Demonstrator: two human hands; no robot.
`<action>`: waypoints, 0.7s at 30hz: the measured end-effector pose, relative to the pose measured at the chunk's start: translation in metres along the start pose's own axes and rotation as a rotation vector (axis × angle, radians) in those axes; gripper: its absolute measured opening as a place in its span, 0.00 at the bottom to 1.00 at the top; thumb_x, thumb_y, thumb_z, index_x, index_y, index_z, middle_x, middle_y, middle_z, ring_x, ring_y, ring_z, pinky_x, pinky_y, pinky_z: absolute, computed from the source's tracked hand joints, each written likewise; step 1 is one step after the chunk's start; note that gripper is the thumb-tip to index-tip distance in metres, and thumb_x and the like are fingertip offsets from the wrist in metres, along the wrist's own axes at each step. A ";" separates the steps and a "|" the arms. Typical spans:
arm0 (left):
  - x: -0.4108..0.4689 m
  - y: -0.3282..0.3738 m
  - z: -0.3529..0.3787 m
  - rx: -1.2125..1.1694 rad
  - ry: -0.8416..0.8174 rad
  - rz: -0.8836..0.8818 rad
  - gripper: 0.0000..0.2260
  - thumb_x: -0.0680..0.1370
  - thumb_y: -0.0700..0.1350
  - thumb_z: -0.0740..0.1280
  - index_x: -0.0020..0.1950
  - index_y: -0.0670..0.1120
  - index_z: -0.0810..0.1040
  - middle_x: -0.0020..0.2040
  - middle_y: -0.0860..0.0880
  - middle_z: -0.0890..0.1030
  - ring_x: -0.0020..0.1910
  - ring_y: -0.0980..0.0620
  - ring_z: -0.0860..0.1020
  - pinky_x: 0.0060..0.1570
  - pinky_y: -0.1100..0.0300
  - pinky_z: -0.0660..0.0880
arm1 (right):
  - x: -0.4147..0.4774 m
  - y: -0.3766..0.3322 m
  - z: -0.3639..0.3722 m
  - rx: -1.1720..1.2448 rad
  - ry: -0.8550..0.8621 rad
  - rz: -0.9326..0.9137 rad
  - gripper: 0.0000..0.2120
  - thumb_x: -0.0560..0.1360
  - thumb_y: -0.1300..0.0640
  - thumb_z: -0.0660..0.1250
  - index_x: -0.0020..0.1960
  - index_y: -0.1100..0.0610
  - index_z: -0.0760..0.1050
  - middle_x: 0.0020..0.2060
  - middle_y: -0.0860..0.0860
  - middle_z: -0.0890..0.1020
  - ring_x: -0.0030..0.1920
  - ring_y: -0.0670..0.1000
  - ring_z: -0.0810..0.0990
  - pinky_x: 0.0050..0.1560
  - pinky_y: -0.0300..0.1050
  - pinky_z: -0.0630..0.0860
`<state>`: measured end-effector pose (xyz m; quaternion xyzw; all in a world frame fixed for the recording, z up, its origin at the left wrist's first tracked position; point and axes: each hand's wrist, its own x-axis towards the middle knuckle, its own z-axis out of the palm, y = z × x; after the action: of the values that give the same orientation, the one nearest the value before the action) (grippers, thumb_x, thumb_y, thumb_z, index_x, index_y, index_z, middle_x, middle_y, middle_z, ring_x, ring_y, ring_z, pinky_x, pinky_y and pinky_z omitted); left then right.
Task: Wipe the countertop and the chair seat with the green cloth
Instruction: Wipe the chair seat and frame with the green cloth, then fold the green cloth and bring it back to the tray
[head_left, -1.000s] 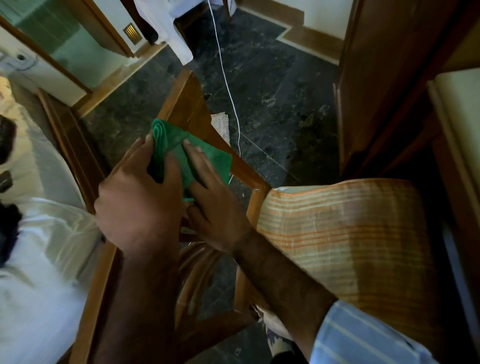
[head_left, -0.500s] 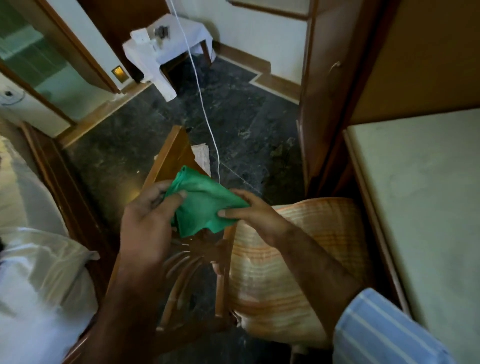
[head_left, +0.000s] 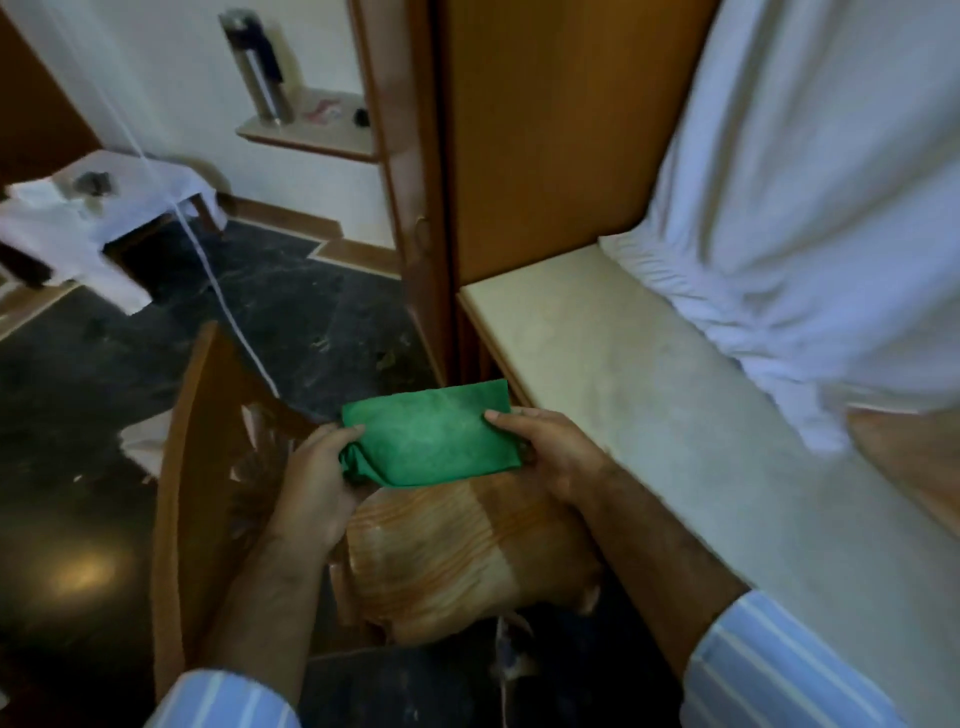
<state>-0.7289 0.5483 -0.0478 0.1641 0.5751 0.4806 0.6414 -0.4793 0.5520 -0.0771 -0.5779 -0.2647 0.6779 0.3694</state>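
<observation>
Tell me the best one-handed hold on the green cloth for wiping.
Probably a palm-down grip from above on the middle of the folded green cloth. It is stretched flat between the left hand and right hand, pinched at its side edges; the broad face is clear, and the cream countertop lies just right.

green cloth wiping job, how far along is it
Nothing looks wiped yet. The green cloth is folded flat, held by the left hand and right hand above the chair seat. Countertop and seat are both left.
</observation>
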 end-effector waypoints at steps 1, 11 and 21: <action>-0.009 -0.006 0.008 0.001 -0.037 -0.010 0.08 0.80 0.39 0.64 0.57 0.44 0.79 0.61 0.39 0.81 0.52 0.44 0.82 0.37 0.52 0.82 | -0.019 0.001 -0.012 0.015 0.046 -0.013 0.16 0.74 0.54 0.77 0.59 0.59 0.84 0.56 0.57 0.88 0.61 0.59 0.85 0.65 0.58 0.81; -0.120 -0.090 0.126 0.241 -0.634 -0.248 0.19 0.76 0.29 0.63 0.68 0.31 0.73 0.53 0.36 0.84 0.40 0.47 0.87 0.38 0.55 0.84 | -0.218 0.043 -0.155 0.278 0.466 -0.146 0.09 0.77 0.56 0.74 0.55 0.60 0.84 0.46 0.54 0.89 0.45 0.51 0.88 0.44 0.46 0.85; -0.253 -0.223 0.257 0.464 -0.883 -0.383 0.11 0.81 0.39 0.61 0.55 0.48 0.82 0.52 0.45 0.84 0.48 0.43 0.83 0.42 0.52 0.83 | -0.428 0.115 -0.278 0.503 0.875 -0.321 0.10 0.76 0.54 0.76 0.54 0.57 0.86 0.44 0.50 0.90 0.42 0.46 0.89 0.40 0.41 0.84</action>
<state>-0.3723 0.3244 0.0026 0.3805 0.3612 0.1002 0.8454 -0.2042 0.1200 0.0305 -0.6527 -0.0001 0.3508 0.6715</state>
